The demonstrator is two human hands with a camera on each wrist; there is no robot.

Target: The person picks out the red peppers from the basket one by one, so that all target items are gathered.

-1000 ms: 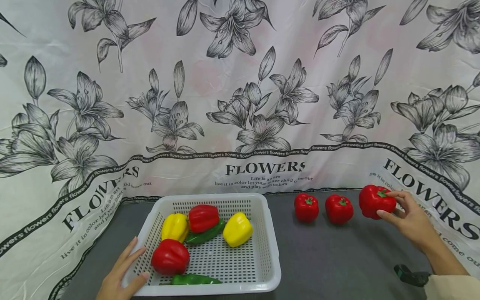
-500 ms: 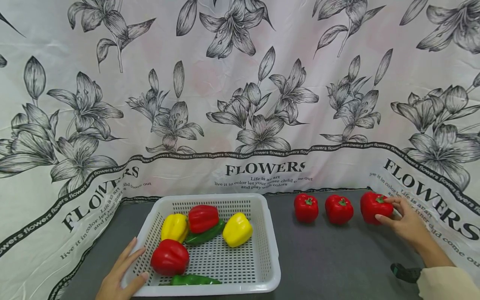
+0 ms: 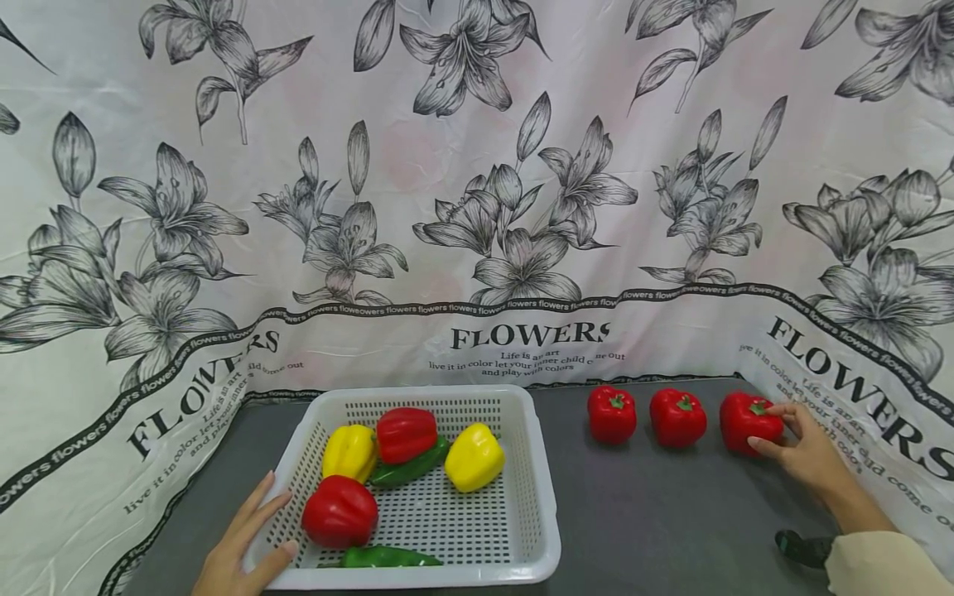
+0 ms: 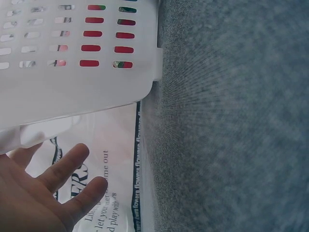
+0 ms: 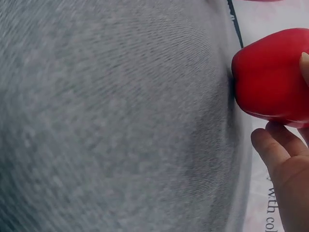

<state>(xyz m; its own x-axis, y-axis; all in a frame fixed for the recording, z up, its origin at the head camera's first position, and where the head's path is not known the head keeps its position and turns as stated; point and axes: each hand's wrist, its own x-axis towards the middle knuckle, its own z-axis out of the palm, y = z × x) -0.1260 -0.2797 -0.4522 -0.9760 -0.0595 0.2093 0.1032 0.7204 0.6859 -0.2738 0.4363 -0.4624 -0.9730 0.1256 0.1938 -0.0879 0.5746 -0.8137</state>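
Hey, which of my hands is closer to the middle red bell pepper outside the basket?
Right. Your right hand holds the rightmost red bell pepper, just beside the middle one; your left hand is far left of it, at the left side of the white basket.

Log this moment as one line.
right hand: holds rightmost red pepper | left hand: at left side of white basket | two other red peppers: standing on table

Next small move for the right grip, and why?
I'd probably ease the right grip open and withdraw: in the right wrist view its red pepper appears to rest on the dark tabletop, and it already lines up with two more red peppers.
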